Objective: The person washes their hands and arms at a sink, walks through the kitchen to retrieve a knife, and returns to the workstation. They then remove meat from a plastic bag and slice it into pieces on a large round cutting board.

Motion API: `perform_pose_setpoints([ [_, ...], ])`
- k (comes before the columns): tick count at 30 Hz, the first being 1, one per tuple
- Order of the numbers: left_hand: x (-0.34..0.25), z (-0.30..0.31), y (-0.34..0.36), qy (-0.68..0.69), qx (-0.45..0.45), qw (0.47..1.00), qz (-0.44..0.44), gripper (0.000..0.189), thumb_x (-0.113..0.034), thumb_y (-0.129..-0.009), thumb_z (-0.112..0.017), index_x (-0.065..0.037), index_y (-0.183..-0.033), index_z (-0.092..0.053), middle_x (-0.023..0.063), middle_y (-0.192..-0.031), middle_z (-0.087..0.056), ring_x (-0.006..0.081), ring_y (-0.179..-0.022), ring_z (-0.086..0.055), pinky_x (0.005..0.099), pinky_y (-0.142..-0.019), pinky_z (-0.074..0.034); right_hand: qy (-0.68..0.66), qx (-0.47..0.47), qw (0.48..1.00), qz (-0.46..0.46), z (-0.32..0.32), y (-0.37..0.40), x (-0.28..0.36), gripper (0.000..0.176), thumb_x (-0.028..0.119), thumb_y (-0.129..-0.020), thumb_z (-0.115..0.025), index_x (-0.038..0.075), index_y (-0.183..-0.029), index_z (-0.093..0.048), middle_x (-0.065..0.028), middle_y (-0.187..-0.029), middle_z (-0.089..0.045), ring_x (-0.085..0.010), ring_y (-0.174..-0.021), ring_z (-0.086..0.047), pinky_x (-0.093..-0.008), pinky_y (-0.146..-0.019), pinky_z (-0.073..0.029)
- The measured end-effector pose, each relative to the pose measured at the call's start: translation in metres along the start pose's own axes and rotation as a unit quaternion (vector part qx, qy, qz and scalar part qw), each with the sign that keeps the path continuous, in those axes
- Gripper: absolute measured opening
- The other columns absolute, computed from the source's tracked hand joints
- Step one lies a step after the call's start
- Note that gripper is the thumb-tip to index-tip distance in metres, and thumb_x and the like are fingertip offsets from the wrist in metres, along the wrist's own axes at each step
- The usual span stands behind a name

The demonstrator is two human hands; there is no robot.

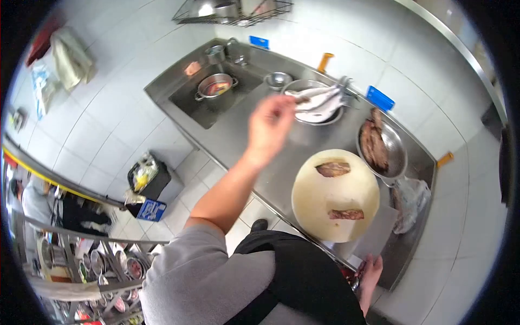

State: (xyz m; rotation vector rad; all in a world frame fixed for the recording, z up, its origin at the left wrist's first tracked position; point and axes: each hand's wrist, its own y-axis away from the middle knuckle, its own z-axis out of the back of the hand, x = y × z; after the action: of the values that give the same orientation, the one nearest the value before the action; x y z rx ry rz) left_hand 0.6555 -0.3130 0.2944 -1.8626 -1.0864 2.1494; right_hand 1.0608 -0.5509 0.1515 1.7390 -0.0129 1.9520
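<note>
My left hand (pixel 271 127) reaches over the steel counter, slightly blurred, its fingers pinched on a small brown piece (pixel 301 100). Just beyond the fingertips, silvery fish (pixel 322 103) lie in a metal bowl (pixel 337 117). Low on the right, my right hand (pixel 370 273) is closed round the handle of a cleaver, whose wide grey blade (pixel 381 230) lies over the right edge of a round cutting board (pixel 314 203). On the board are two dark-skinned pieces of meat, an oval one (pixel 333 169) and a narrower strip (pixel 346 215).
A metal bowl (pixel 400 154) with long brown meat pieces (pixel 375 143) stands right of the board, beside a clear plastic bag (pixel 414 197). The sink (pixel 181 103) holds a two-handled pot (pixel 216 85). A bin (pixel 157 179) stands on the floor; another person (pixel 38 200) is far left.
</note>
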Motion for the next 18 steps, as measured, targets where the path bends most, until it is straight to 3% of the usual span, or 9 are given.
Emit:
perform_pose_setpoints([
  [2, -0.032, 0.078, -0.019, -0.163, -0.138, 0.963, -0.166, 0.012, -0.009, -0.09, -0.068, -0.005, -0.101, -0.069, 0.0061, -0.093, -0.067, 0.0139, -0.081, -0.06, 0.027, -0.074, -0.049, 0.016, -0.014, 1.0, 0.011, -0.001, -0.007, 0.013, 0.009, 0.012, -0.101, -0.048, 0.006, -0.095, -0.048, -0.0025, -0.055, -0.046, -0.0116, -0.037, -0.043, -0.0258, -0.033, -0.035],
  [5, -0.069, 0.187, -0.028, -0.161, -0.28, 0.914, -0.244, 0.015, -0.01, -0.098, -0.06, -0.001, -0.109, -0.064, 0.0039, -0.099, -0.066, 0.0097, -0.086, -0.059, 0.0235, -0.076, -0.048, 0.05, -0.006, 0.997, 0.056, 0.005, -0.031, 0.022, 0.01, 0.014, -0.1, -0.048, 0.006, -0.094, -0.048, -0.0023, -0.058, -0.046, -0.0109, -0.041, -0.045, -0.0259, -0.036, -0.038],
  [8, -0.102, 0.28, -0.03, -0.294, -0.359, 0.774, -0.432, 0.011, -0.002, -0.096, -0.058, 0.002, -0.106, -0.061, 0.0076, -0.096, -0.062, 0.0119, -0.084, -0.057, 0.025, -0.074, -0.047, 0.067, -0.023, 0.996, 0.059, -0.006, -0.041, 0.057, 0.012, 0.017, -0.099, -0.051, 0.006, -0.094, -0.048, -0.0015, -0.059, -0.045, -0.0103, -0.041, -0.043, -0.0261, -0.035, -0.036],
  [10, -0.115, 0.327, -0.027, -0.466, -0.396, 0.663, -0.432, 0.011, -0.002, -0.094, -0.061, 0.001, -0.104, -0.062, 0.0105, -0.095, -0.063, 0.0166, -0.081, -0.058, 0.0276, -0.074, -0.048, 0.09, -0.028, 0.993, 0.076, -0.004, -0.062, 0.06, 0.012, 0.018, -0.099, -0.051, 0.007, -0.099, -0.048, -0.0004, -0.056, -0.043, -0.0105, -0.039, -0.042, -0.0259, -0.033, -0.036],
  [12, -0.101, 0.38, -0.021, -0.596, -0.376, 0.594, -0.389, 0.012, -0.001, -0.089, -0.064, 0.0, -0.101, -0.064, 0.0119, -0.093, -0.063, 0.0217, -0.078, -0.059, 0.0308, -0.073, -0.048, 0.067, -0.019, 0.994, 0.087, -0.002, -0.085, 0.052, 0.015, 0.02, -0.1, -0.052, 0.005, -0.104, -0.049, -0.0006, -0.057, -0.043, -0.0101, -0.038, -0.041, -0.0262, -0.032, -0.035],
  [14, -0.057, 0.443, -0.018, -0.669, -0.346, 0.614, -0.236, 0.014, -0.007, -0.088, -0.063, -0.005, -0.102, -0.065, 0.0131, -0.094, -0.064, 0.029, -0.08, -0.061, 0.0398, -0.074, -0.05, 0.063, -0.029, 0.994, 0.079, -0.02, -0.076, 0.079, 0.013, 0.017, -0.099, -0.052, 0.008, -0.096, -0.044, -0.0011, -0.058, -0.043, -0.0111, -0.039, -0.041, -0.0271, -0.032, -0.035],
  [16, 0.003, 0.495, 0.005, -0.711, -0.246, 0.633, 0.18, 0.063, -0.02, -0.087, -0.064, -0.014, -0.145, -0.041, 0.0222, -0.121, -0.061, 0.0386, -0.111, -0.06, 0.0444, -0.092, -0.049, 0.055, -0.015, 0.995, 0.088, -0.022, -0.081, 0.078, 0.014, 0.018, -0.1, -0.052, 0.008, -0.095, -0.044, -0.0014, -0.057, -0.042, -0.0116, -0.038, -0.041, -0.0272, -0.032, -0.034],
  [17, 0.106, 0.594, 0.041, -0.825, -0.183, 0.492, 0.208, 0.086, -0.022, -0.085, -0.065, -0.018, -0.156, -0.017, 0.0289, -0.139, -0.046, 0.0428, -0.12, -0.055, 0.0466, -0.097, -0.048, 0.063, -0.009, 0.994, 0.087, -0.024, -0.083, 0.076, 0.015, 0.019, -0.1, -0.052, 0.007, -0.104, -0.046, -0.0009, -0.057, -0.042, -0.0113, -0.038, -0.04, -0.0265, -0.032, -0.034],
  [18, 0.063, 0.528, 0.047, -0.709, -0.22, 0.567, 0.357, 0.088, -0.022, -0.085, -0.062, -0.017, -0.157, -0.01, 0.0312, -0.143, -0.039, 0.0455, -0.118, -0.055, 0.0502, -0.098, -0.047, 0.071, -0.004, 0.994, 0.085, -0.026, -0.083, 0.075, 0.02, 0.02, -0.1, -0.052, 0.005, -0.114, -0.048, -0.0004, -0.058, -0.042, -0.0109, -0.037, -0.039, -0.0259, -0.032, -0.034],
])
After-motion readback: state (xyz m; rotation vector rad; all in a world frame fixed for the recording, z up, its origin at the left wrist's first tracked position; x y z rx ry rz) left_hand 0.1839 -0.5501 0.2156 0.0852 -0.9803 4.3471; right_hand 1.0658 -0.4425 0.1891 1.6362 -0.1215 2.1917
